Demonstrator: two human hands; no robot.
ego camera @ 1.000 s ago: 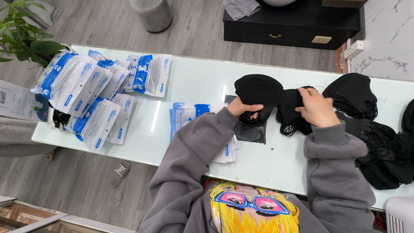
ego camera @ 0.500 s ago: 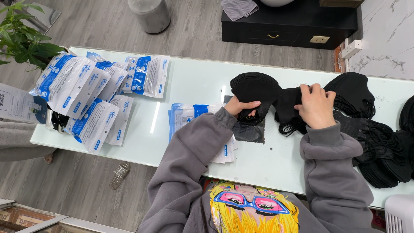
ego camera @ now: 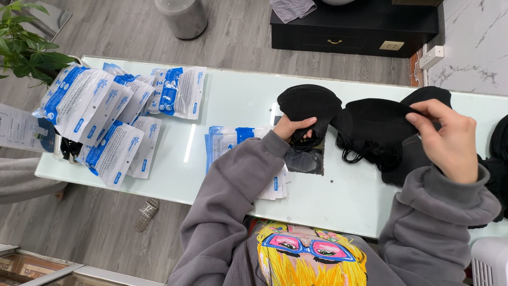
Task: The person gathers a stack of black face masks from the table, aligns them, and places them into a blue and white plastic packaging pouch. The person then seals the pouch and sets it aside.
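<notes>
Two black fabric masks (ego camera: 338,119) gripped: left hand (ego camera: 294,127) clenched on nine-o'clock one, right hand (ego camera: 447,140) fingers pinching three-o'clock one; we judge tangled ear loops could drag stack off glass table (ego camera: 238,106).

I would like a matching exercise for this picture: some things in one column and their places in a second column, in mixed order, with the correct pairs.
Things:
1. left hand
2. right hand
3. blue and white packets
4. potted plant

Places:
A. piled on the table's left part
B. beyond the table's far left corner
C. gripping a stack of black masks
D. pinching the edge of one black mask

Pairs: 1-C, 2-D, 3-A, 4-B
</notes>
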